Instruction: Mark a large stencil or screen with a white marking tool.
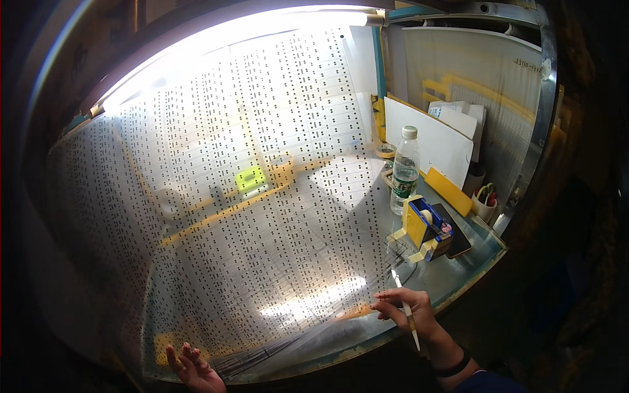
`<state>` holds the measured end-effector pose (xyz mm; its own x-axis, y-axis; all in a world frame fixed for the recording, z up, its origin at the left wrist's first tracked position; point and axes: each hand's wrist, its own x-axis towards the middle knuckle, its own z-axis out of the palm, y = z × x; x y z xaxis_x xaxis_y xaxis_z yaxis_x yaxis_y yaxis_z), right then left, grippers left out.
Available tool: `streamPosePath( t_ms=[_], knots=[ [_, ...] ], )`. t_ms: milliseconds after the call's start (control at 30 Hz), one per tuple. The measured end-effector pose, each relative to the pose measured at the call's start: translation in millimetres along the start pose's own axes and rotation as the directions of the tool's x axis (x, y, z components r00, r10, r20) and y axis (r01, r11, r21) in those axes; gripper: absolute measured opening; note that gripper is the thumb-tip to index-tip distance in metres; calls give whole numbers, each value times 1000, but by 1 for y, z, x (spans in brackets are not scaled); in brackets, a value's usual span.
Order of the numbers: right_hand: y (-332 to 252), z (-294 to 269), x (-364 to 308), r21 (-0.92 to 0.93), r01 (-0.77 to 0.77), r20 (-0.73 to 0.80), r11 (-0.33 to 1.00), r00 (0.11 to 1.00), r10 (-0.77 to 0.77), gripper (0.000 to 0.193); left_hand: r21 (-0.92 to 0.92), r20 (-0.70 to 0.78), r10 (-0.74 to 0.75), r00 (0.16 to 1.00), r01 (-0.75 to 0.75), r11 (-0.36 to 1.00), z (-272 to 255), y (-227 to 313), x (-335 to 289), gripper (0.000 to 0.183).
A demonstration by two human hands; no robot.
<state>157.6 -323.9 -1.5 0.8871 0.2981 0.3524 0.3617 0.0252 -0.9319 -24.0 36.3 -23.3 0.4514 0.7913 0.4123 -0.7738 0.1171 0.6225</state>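
Note:
A large clear film (314,229) printed with rows of small black marks covers the glass-topped table, rising toward the lamp at the back. My right hand (414,314) is at the table's front right edge. It is closed on a slim white pen-like tool (409,316) with pointed ends, held tilted between the fingers; whether it is a knife or a brush I cannot make out. At the lower left, my left hand (194,372) is by the film's near edge, palm up, fingers apart and loosely bent, with nothing visible in it.
To the right stand a plastic bottle (405,171), a blue and yellow tape dispenser (427,226), a dark phone-like slab (458,237) and a cup with scissors (485,205). Behind them lean a white board (429,141) and papers. A bright tube lamp (262,33) spans the back.

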Motion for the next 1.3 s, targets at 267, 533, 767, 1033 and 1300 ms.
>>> streamPosePath(
  t_ms=[267, 533, 767, 1033, 1300],
  knots=[
    [-2, 2, 0, 29, -1, -24, 1000, 1000, 2, 18, 0, 16, 3, 1000, -3, 1000, 1, 1, 0, 30],
    [0, 2, 0, 37, 0, -23, 999, 1000, 1, 18, 16, -4, 4, 1000, -4, 1000, 2, 1, 0, 31],
    [-1, 0, 0, 10, 13, 12, 1000, 1000, -13, 16, 15, -7, 6, 1000, -6, 1000, 2, 0, 0, 31],
    [-3, 0, 0, 11, -14, 14, 1000, 1000, 14, 17, 14, -10, -1, 1000, 1, 1000, 3, 1, -1, 31],
    [-6, 1, 0, 23, -51, -5, 998, 999, 51, 18, 7, 8, -12, 1000, 11, 1000, 5, 3, -1, 30]
  ],
)
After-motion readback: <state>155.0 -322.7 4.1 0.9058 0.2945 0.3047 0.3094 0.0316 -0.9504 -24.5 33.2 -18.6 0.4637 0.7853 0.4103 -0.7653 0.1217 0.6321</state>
